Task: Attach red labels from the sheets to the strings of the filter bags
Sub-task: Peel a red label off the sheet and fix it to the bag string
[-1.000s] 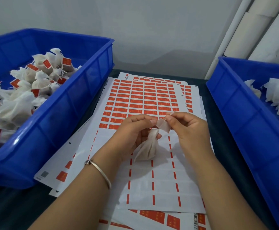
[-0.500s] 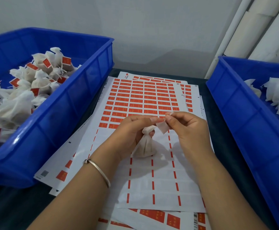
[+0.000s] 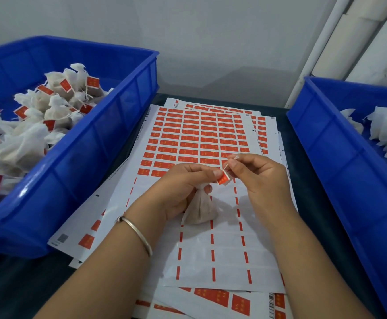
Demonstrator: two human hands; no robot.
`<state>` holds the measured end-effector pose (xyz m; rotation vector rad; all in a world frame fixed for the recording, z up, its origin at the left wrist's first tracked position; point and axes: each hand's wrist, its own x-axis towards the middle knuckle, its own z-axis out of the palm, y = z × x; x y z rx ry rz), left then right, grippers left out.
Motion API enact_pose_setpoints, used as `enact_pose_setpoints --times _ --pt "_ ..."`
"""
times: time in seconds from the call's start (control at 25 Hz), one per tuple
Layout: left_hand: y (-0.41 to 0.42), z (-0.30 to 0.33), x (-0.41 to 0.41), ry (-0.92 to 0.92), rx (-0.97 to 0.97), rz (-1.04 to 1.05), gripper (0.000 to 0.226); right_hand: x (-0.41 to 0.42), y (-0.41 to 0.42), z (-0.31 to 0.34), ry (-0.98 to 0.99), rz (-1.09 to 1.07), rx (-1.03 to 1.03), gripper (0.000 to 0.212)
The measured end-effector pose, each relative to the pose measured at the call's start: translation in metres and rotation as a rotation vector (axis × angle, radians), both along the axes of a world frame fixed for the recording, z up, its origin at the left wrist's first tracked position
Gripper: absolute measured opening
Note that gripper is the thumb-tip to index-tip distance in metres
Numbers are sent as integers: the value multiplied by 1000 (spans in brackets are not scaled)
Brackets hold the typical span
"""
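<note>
We've got the small white mesh filter bag (image 3: 200,209) dead centre on the half-peeled white label sheet (image 3: 224,252); left hand (image 3: 183,187) grips its neck; right hand (image 3: 259,178) at 3 o'clock pinches the thin white string (image 3: 229,162); little red label (image 3: 224,178) sits between both thumbs.

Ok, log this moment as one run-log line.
left hand: holds filter bag | right hand: pinches string | red label: folded on string | left bin: labelled bags
</note>
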<state>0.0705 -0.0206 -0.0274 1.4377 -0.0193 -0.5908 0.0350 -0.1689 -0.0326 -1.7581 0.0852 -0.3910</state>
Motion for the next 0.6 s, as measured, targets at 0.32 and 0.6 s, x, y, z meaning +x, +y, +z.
enact_pose_setpoints --times 0.32,0.6 --pt "-1 -3 0 -21 19 28 13 1 -1 -4 17 15 24 15" --pt "-1 -6 2 -226 62 86 13 6 -2 -6 66 142 -5 23"
